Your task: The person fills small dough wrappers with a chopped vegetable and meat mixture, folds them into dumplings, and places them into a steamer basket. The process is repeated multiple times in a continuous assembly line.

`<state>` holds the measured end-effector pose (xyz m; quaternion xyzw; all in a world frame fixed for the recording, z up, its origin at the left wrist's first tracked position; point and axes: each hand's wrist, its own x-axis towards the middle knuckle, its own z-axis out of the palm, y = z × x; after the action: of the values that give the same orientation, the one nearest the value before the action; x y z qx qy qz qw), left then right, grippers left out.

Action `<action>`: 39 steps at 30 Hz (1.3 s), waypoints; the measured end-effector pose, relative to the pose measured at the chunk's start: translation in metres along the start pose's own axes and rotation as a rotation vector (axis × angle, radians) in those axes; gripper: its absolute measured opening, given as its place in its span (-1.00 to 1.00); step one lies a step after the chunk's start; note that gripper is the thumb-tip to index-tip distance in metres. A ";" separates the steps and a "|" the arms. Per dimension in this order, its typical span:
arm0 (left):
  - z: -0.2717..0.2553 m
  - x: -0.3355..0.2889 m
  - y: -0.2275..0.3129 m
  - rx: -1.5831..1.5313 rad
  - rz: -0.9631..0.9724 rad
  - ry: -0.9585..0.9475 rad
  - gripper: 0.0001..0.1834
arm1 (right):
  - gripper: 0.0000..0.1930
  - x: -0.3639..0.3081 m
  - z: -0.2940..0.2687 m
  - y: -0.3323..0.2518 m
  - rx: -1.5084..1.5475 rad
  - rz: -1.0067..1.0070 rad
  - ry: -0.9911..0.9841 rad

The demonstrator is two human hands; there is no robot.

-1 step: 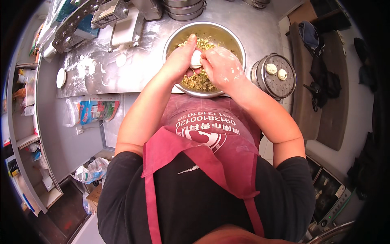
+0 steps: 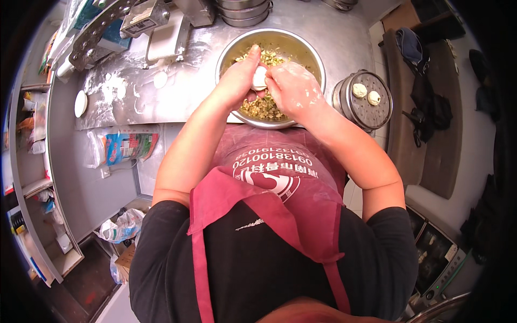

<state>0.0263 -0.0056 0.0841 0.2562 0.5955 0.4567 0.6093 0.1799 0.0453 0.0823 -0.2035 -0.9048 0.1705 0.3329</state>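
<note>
Over a wide steel bowl (image 2: 318, 59) of chopped yellow-green filling (image 2: 264, 107), both my hands work on one small white dough bun (image 2: 259, 79). My left hand (image 2: 238, 81) cups the bun from the left, its thumb pointing up and away from me. From the right, my flour-dusted right hand (image 2: 296, 89) has its fingers pinched at the bun's edge. Those fingertips partly hide the dough, so I cannot tell whether it is closed. Two pleated buns (image 2: 359, 90) sit on a round perforated steamer tray (image 2: 371, 117) to the right of the bowl.
Flour covers the steel table (image 2: 126, 105) on the left, where a flat dough round (image 2: 160, 79) lies. A white oval piece (image 2: 81, 103) is at the left edge. A dough machine (image 2: 167, 43) and stacked steamers (image 2: 244, 13) stand at the back. A brown bench (image 2: 441, 145) is at right.
</note>
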 end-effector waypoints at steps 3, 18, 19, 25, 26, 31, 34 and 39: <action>0.002 -0.002 0.002 -0.147 -0.042 0.000 -0.34 | -0.91 -0.001 -0.001 0.000 -0.062 -0.031 -0.032; 0.006 -0.009 0.000 -0.638 0.362 -0.096 -0.15 | -0.89 0.003 -0.043 -0.033 0.286 0.018 0.317; 0.010 -0.010 0.000 -0.631 0.430 -0.062 -0.17 | -0.89 0.005 -0.041 -0.036 0.286 0.009 0.321; 0.025 -0.013 -0.006 -0.372 0.745 0.135 -0.13 | -0.88 0.009 -0.030 -0.045 0.353 0.118 0.337; 0.026 -0.015 -0.006 -0.340 0.758 0.149 -0.12 | -0.88 0.010 -0.030 -0.046 0.367 0.144 0.340; 0.036 -0.022 -0.003 -0.231 0.810 0.241 -0.13 | -0.88 0.009 -0.022 -0.041 0.334 0.117 0.384; 0.039 -0.026 -0.001 -0.236 0.785 0.239 -0.14 | -0.87 0.011 -0.019 -0.038 0.291 0.054 0.411; 0.039 -0.024 -0.002 -0.193 0.803 0.263 -0.16 | -0.87 0.014 -0.018 -0.036 0.228 0.017 0.408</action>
<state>0.0671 -0.0180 0.1006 0.3491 0.4758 0.7397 0.3235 0.1729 0.0238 0.1184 -0.2022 -0.7918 0.2298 0.5285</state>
